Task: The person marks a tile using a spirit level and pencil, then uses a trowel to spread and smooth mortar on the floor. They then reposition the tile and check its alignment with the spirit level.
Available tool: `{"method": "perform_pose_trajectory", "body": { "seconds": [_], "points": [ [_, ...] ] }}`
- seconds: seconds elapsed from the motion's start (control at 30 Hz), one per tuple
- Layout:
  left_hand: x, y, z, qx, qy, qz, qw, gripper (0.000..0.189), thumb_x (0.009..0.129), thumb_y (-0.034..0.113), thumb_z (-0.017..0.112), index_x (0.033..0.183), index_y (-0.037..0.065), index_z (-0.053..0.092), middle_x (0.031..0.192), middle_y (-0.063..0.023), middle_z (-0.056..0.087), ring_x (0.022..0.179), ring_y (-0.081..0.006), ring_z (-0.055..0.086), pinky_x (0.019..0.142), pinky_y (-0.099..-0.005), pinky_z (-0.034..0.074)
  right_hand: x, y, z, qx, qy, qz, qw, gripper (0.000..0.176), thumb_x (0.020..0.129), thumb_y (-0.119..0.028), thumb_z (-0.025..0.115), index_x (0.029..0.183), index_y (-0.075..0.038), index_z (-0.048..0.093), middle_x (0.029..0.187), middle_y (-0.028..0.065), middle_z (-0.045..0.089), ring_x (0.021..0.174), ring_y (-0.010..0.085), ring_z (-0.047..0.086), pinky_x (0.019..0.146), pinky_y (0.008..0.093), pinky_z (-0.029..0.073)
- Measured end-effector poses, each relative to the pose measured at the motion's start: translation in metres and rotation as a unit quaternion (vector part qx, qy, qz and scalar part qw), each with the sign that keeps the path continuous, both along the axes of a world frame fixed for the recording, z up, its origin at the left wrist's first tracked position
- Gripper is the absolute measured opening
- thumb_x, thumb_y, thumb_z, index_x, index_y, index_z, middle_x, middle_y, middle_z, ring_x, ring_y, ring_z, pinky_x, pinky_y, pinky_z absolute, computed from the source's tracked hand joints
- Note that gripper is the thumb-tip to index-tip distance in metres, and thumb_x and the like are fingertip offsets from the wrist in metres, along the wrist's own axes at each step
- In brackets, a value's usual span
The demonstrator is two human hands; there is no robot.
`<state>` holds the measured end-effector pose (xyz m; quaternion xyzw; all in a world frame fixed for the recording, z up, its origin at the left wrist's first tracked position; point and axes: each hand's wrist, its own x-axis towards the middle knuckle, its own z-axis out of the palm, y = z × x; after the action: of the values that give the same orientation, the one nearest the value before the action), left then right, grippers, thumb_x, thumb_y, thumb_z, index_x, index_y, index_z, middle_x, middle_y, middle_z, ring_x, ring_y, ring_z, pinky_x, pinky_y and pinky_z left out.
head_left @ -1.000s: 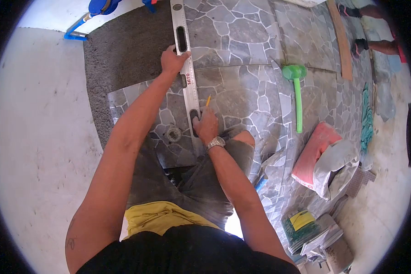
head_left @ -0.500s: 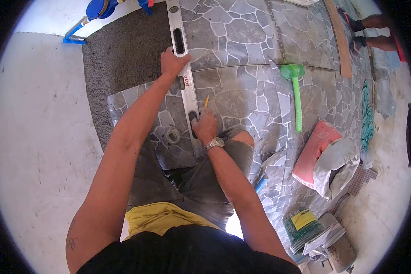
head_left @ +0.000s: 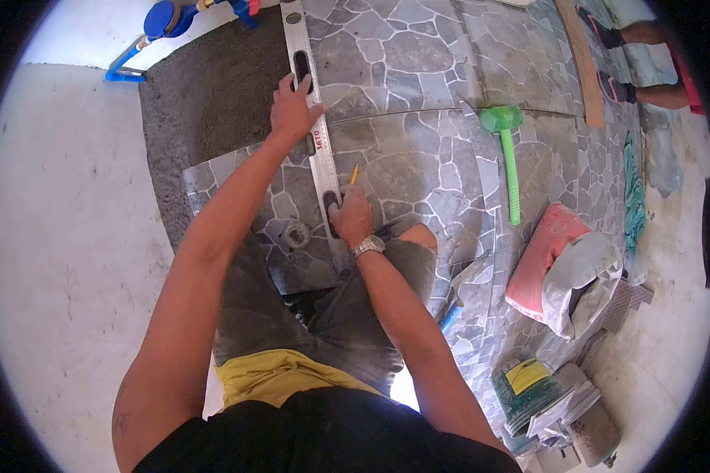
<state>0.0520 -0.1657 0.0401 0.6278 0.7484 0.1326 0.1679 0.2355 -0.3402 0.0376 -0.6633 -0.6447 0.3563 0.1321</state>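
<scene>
A long silver spirit level (head_left: 324,162) with red lettering lies across the stone-patterned tiles, running away from me. My left hand (head_left: 293,114) grips it near its middle, the thumb across its right edge and the fingers spread along the left side by a slot. Close to the level's near end, my right hand (head_left: 353,217) pinches a yellow pencil (head_left: 355,173), its thumb touching the level. Under the level and my left forearm is a cut tile (head_left: 284,193) with a roll of tape (head_left: 297,234) resting on it.
Grey mortar (head_left: 205,87) borders the tile, below a blue water meter (head_left: 163,20). Right of me lie a green mallet (head_left: 511,165), a trowel (head_left: 454,311), a red-and-white sack (head_left: 548,252) and a green bucket (head_left: 521,394). Another person's legs (head_left: 647,63) show beyond a wooden plank (head_left: 582,63).
My left hand's fingers have stretched forward and spread along the level. The right hand keeps its place with the pencil. The whole view has shifted slightly.
</scene>
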Motion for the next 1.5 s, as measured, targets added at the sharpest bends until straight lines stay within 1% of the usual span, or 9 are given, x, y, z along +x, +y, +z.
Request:
{"method": "perform_pose_trajectory", "body": {
  "seconds": [0.23,0.33,0.47,0.57,0.67,0.97,1.07,1.37,1.5],
  "points": [
    [-0.003,-0.003,0.009,-0.075,0.030,-0.043,0.996,0.094,0.073,0.048,0.081,0.150,0.017,0.038,0.160,-0.0183,0.020,0.139,-0.0427,0.034,0.107,-0.0563,0.038,-0.002,-0.002,-0.006,0.020,0.002,-0.008,1.000,0.030,0.079,-0.021,0.068,0.102,-0.003,0.059,0.101,0.0197,0.062,0.097,0.0401,0.060,0.085,0.0495,0.047],
    [-0.005,-0.003,0.008,-0.103,0.017,-0.056,0.993,0.101,0.073,0.049,0.080,0.154,0.020,0.028,0.161,-0.0217,0.014,0.144,-0.0452,0.025,0.109,-0.0628,0.030,-0.002,0.000,-0.006,-0.002,0.022,-0.015,1.000,0.032,0.079,-0.021,0.068,0.103,-0.003,0.059,0.102,0.0204,0.061,0.098,0.0403,0.060,0.085,0.0496,0.047],
    [0.002,-0.007,-0.001,-0.102,-0.053,-0.031,0.993,0.108,0.073,0.045,0.080,0.156,0.010,0.020,0.157,-0.0336,0.008,0.146,-0.0466,0.019,0.112,-0.0664,0.021,-0.001,-0.001,-0.008,-0.028,0.009,0.003,1.000,0.039,0.076,-0.019,0.070,0.110,-0.003,0.057,0.108,0.0193,0.060,0.104,0.0391,0.058,0.087,0.0517,0.046],
    [0.002,-0.007,-0.010,-0.067,-0.110,-0.019,0.992,0.107,0.072,0.041,0.079,0.155,0.007,0.020,0.158,-0.0331,0.007,0.145,-0.0463,0.021,0.111,-0.0670,0.022,0.001,-0.004,-0.006,-0.008,-0.013,0.018,1.000,0.039,0.077,-0.020,0.070,0.110,-0.002,0.056,0.108,0.0193,0.060,0.103,0.0390,0.058,0.087,0.0515,0.046],
    [0.006,-0.008,-0.009,-0.069,-0.089,-0.007,0.994,0.109,0.070,0.039,0.081,0.153,0.002,0.022,0.156,-0.0352,0.010,0.142,-0.0477,0.028,0.114,-0.0537,0.028,0.000,-0.004,-0.005,-0.004,-0.028,0.025,0.999,0.039,0.078,-0.020,0.070,0.110,-0.002,0.055,0.108,0.0191,0.060,0.102,0.0387,0.059,0.086,0.0510,0.046],
    [0.007,-0.009,-0.017,-0.036,-0.091,0.004,0.995,0.100,0.070,0.033,0.078,0.150,-0.001,0.028,0.154,-0.0370,0.017,0.140,-0.0485,0.031,0.115,-0.0483,0.030,0.000,-0.001,-0.005,-0.034,-0.012,0.025,0.999,0.038,0.079,-0.021,0.070,0.109,-0.003,0.055,0.107,0.0182,0.060,0.101,0.0386,0.060,0.084,0.0515,0.046],
    [0.006,-0.009,-0.020,-0.036,-0.121,0.009,0.992,0.101,0.071,0.032,0.076,0.152,0.002,0.026,0.157,-0.0319,0.012,0.143,-0.0467,0.025,0.112,-0.0661,0.024,0.001,-0.001,-0.003,-0.030,-0.009,0.023,0.999,0.038,0.079,-0.021,0.069,0.109,-0.003,0.055,0.107,0.0179,0.060,0.100,0.0388,0.060,0.084,0.0517,0.046],
    [0.010,-0.012,-0.012,-0.041,-0.112,0.006,0.993,0.101,0.075,0.036,0.076,0.154,0.005,0.022,0.157,-0.0333,0.009,0.145,-0.0478,0.020,0.112,-0.0662,0.021,0.001,-0.001,-0.001,-0.028,-0.013,0.019,0.999,0.036,0.080,-0.021,0.069,0.108,-0.003,0.056,0.105,0.0195,0.061,0.099,0.0402,0.060,0.084,0.0516,0.046],
    [0.001,-0.015,-0.004,-0.072,-0.005,-0.061,0.996,0.110,0.072,0.045,0.081,0.157,0.021,0.016,0.160,-0.0280,0.003,0.146,-0.0496,0.013,0.109,-0.0719,0.016,0.001,0.001,0.001,-0.035,-0.013,0.012,0.999,0.036,0.079,-0.021,0.069,0.109,-0.004,0.057,0.104,0.0197,0.061,0.098,0.0410,0.060,0.084,0.0515,0.047]
  ]
}}
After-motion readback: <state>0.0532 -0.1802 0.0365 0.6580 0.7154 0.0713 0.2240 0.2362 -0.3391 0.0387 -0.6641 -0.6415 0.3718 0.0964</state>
